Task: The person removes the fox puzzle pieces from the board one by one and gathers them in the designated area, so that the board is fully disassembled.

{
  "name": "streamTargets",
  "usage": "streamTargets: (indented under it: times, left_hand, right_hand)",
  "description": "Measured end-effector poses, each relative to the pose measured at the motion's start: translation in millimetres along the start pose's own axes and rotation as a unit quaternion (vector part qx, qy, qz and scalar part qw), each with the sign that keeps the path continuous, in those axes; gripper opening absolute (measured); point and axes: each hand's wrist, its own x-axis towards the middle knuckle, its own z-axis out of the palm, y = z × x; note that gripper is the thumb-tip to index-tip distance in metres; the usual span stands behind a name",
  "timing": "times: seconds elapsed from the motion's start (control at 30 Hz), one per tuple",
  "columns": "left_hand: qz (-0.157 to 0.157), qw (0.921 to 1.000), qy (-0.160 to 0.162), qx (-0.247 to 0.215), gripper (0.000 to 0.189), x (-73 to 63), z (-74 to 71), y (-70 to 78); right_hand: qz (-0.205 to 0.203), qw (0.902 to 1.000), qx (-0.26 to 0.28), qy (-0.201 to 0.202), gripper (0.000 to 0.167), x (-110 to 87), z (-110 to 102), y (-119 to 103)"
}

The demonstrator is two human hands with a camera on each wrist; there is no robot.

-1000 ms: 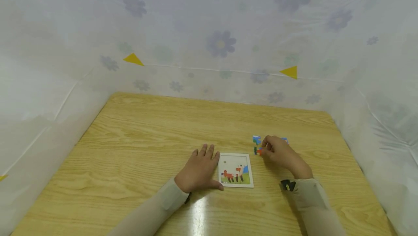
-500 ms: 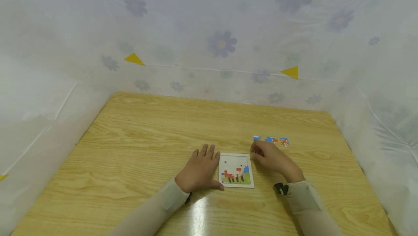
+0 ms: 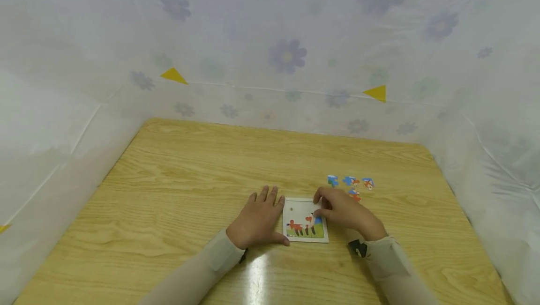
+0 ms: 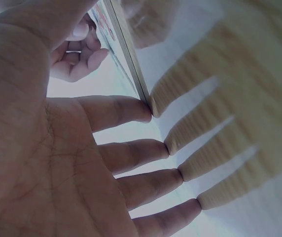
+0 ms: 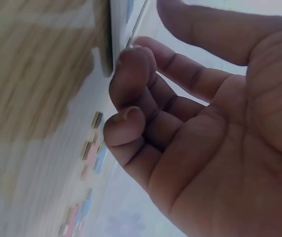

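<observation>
A small square jigsaw board [image 3: 297, 205] with a white border lies on the table, with fox pictures along its lower half. My left hand [image 3: 257, 220] lies flat at its left edge, fingers straight; in the left wrist view the fingertips [image 4: 175, 175] touch the table. My right hand [image 3: 343, 209] is over the board's upper right corner, thumb and index finger bent and apart. In the right wrist view the other fingers [image 5: 126, 131] curl inward, and no piece shows between the fingertips. Anything under the right hand is hidden in the head view.
Several loose jigsaw pieces lie behind and right of the board, among them a blue-green piece [image 3: 332, 180], a fox-face piece [image 3: 368, 183] and an orange-blue piece [image 3: 354, 196]. Flowered white sheeting [image 3: 249, 38] surrounds the wooden table [image 3: 190, 169].
My right hand has moved left from the loose pieces onto the board's upper right corner, uncovering some pieces behind it. The left hand and the board have stayed put.
</observation>
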Motion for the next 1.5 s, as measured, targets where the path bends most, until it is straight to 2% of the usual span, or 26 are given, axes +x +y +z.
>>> streamTargets:
  times: [0.27,0.57,0.7,0.83,0.93,1.13,1.23,1.33,1.5]
  left_hand:
    - [0.002,1.0,0.004,0.004,0.114,0.8,0.8,-0.7]
    - [0.005,1.0,0.002,0.006,0.11,-3.2,-3.6,4.1]
    - [0.046,0.9982,0.026,0.028,0.085,-6.2,-8.6,14.3]
    - [0.109,0.9899,0.073,0.054,0.046,-9.5,-12.1,26.1]
    - [0.135,0.9845,0.092,0.063,0.032,-10.2,-10.1,33.0]
    - [0.146,0.9796,0.109,0.085,0.018,-5.7,0.7,37.7]
    - [0.149,0.9753,0.127,0.102,0.01,-3.7,1.8,39.1]
    - [0.152,0.9714,0.141,0.116,0.011,-2.4,1.7,40.7]
    - [0.144,0.9733,0.141,0.11,0.012,-2.3,1.2,42.6]
  right_hand:
    - [0.017,0.9991,-0.014,-0.038,0.023,-1.9,5.3,-8.6]
    - [0.003,0.999,-0.028,-0.036,0.029,-2.5,7.7,-15.6]
    - [-0.001,0.9989,-0.031,-0.036,0.029,-2.3,7.6,-16.1]
    - [-0.006,0.9989,-0.03,-0.036,0.028,-1.9,7.8,-14.8]
    - [-0.007,0.9988,-0.034,-0.035,0.026,-1.6,8.0,-13.9]
    - [-0.001,0.9982,-0.046,-0.037,0.025,-2.2,8.2,-16.4]
    - [0.003,0.9982,-0.047,-0.038,0.025,-3.1,8.4,-17.3]
    - [0.005,0.9981,-0.05,-0.035,0.025,-4.0,8.5,-17.3]
    - [0.004,0.9983,-0.047,-0.033,0.024,-5.0,8.5,-16.6]
